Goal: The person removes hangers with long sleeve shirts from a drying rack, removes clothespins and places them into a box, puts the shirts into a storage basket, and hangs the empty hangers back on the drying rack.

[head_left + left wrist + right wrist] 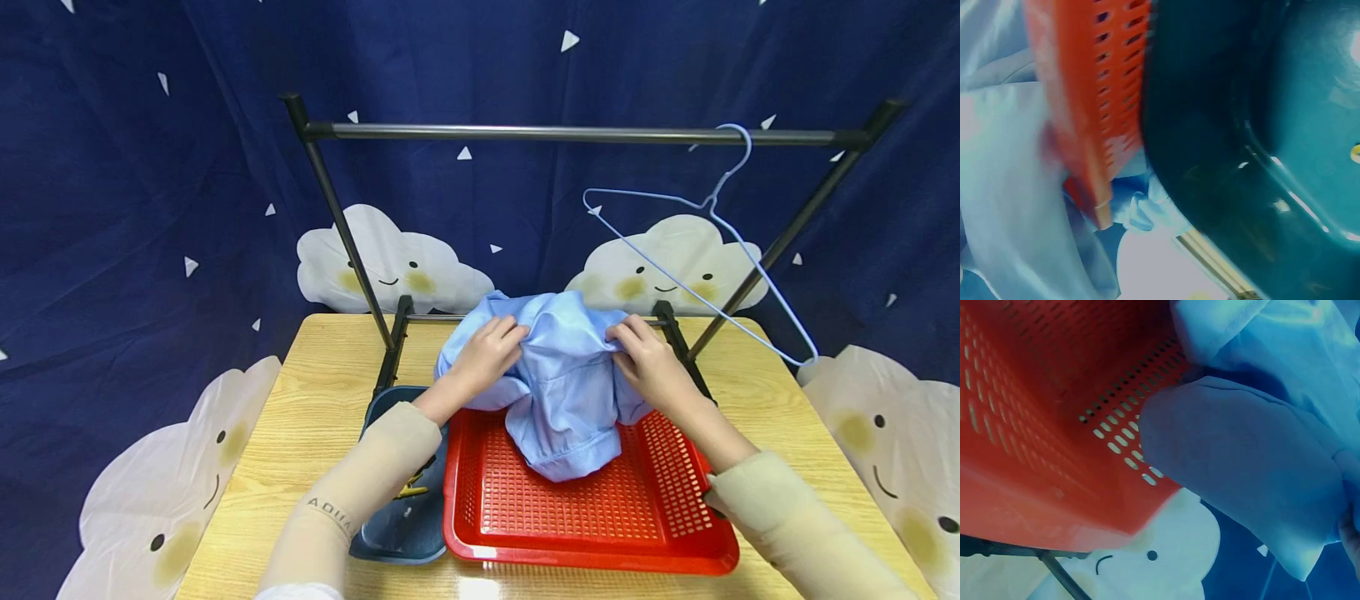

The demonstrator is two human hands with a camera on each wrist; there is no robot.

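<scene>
A light blue garment (562, 383) of smooth cloth is held up over the back part of a red plastic basket (570, 554), its lower end hanging into the basket. My left hand (489, 354) pinches the cloth on its left side. On the other side, my right hand (651, 360) grips a fold of it between thumb and fingers. In the right wrist view, loose blue cloth (1241, 456) hangs beside the basket's wall, and only a few fingertips show at the right edge. The left wrist view shows cloth (1016, 187) but no hand.
A light blue hanger (708, 204) hangs at the right of a dark metal rack's top bar (525, 132). Left of the basket stands a dark teal bin (397, 533) with a yellow item (411, 490) inside. All stand on a wooden table (300, 417) before a navy curtain.
</scene>
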